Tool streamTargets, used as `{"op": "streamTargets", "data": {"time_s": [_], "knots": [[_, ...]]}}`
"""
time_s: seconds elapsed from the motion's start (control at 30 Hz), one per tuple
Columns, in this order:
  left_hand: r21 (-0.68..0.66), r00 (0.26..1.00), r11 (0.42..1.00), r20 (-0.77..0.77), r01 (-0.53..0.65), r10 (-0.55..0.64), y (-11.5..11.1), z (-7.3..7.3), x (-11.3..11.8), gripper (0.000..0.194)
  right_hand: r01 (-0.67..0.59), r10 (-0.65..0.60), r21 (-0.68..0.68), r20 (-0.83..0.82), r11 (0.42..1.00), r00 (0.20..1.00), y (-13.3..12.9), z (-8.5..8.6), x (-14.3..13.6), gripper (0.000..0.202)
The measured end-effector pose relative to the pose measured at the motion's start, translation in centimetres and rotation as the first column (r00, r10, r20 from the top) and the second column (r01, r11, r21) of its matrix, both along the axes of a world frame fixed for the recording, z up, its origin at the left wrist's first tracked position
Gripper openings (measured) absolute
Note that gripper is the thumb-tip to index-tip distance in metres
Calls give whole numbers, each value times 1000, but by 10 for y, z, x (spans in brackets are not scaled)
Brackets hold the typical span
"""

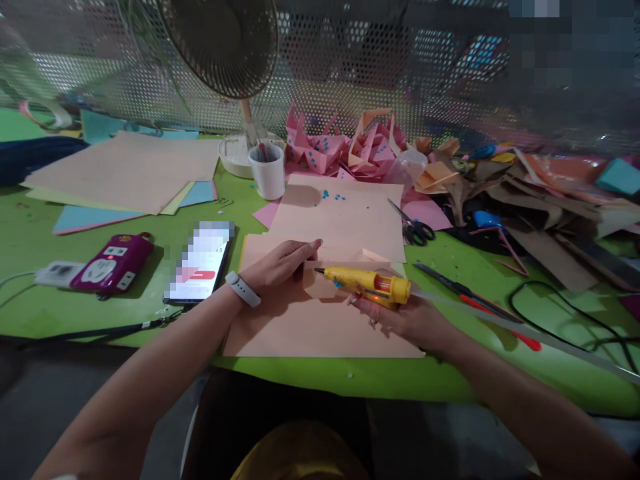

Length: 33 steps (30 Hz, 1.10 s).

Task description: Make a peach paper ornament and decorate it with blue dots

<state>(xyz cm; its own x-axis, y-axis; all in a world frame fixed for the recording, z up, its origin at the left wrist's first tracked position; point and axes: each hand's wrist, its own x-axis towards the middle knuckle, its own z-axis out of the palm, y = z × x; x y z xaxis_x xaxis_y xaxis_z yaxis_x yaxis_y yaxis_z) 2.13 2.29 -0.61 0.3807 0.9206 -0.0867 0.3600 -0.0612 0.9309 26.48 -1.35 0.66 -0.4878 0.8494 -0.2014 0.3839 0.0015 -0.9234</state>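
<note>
My right hand (400, 320) is wrapped around a yellow hot glue gun (370, 283), its dark nozzle pointing left. A long translucent glue stick (500, 327) trails from the gun's rear end. A folded piece of peach paper (320, 287) is just under the nozzle. My left hand (285, 262) grips the left end of this piece, with its fingertips partly hidden; a pale band is around that wrist. Beneath both hands lie peach paper sheets (300, 333). Whether the nozzle touches the folded piece, I cannot tell.
Black scissors (419, 231) and a red-and-black long-bladed tool (470, 297) lie to the right. A phone (200, 263) and purple power strip (114, 263) are left. Behind stand a white cup (267, 175), a fan (225, 40) and pink folded paper shapes (320, 150). Brown scraps (530, 207) pile up at right.
</note>
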Motion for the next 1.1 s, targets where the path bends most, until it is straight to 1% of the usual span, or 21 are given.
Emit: {"op": "streamTargets", "data": {"time_s": [0.17,0.3,0.37,0.53,0.6,0.67,0.73,0.8,0.87,0.93,1.1], "knots": [[12,1000,1000,-3,10,-10,2,-4,-1,50,-17,17,13,6,1000,1000,0,-1,0,39],[24,999,999,12,40,-40,3,-6,-2,50,7,-8,14,23,1000,1000,0,1,-2,39],[28,999,998,18,48,-48,3,-7,-3,50,22,-23,18,34,1000,999,-1,3,-3,39],[33,999,999,26,42,-42,2,-6,-2,50,10,-13,42,57,999,998,-1,4,-2,38],[32,999,999,16,39,-40,2,-6,-2,51,16,-23,84,87,996,996,-1,2,-1,35],[31,999,999,6,41,-42,2,-6,-2,51,9,-29,174,114,985,993,-2,0,0,30],[36,999,998,0,46,-46,3,-6,-2,50,-28,-15,257,165,966,986,-2,-1,1,27],[60,998,996,4,59,-60,3,-7,-3,48,-77,1,298,245,951,969,-2,0,2,28],[78,997,994,16,71,-72,4,-8,-3,45,-112,7,312,317,943,948,-3,2,2,30],[73,996,994,27,80,-82,4,-9,-3,43,-117,-2,332,337,936,941,-3,4,1,32],[44,995,996,46,83,-85,4,-9,-3,42,-60,-34,320,280,946,959,-4,4,1,30]]}}
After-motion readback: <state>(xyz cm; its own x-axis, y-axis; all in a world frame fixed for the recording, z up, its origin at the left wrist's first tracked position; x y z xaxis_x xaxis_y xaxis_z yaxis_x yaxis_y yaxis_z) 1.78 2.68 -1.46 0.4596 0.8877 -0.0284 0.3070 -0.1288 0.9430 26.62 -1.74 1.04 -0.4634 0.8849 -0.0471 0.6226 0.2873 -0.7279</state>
